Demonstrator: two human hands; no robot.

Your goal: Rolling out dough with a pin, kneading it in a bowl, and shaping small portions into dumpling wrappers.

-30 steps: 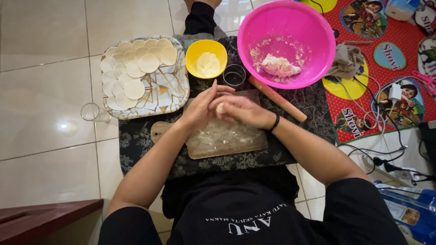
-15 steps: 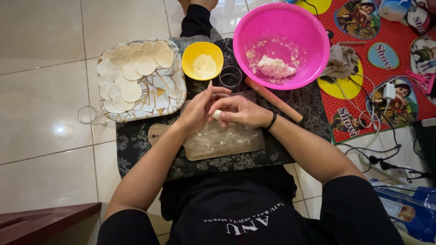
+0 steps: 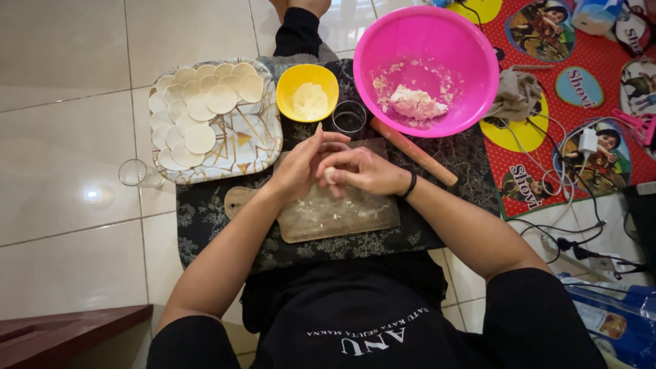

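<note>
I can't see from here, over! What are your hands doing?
Left hand and right hand cupped together around small dough ball. Above floured wooden board. Rolling pin beside, nothing blocking.

A tray point(image 3: 263, 147) lies left of the board point(image 3: 342, 215), a bowl point(image 3: 471, 55) behind it to the right.

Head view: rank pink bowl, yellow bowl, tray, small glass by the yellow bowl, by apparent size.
1. Pink bowl and tray: look alike, too close to rank.
2. Yellow bowl.
3. Small glass.
</note>
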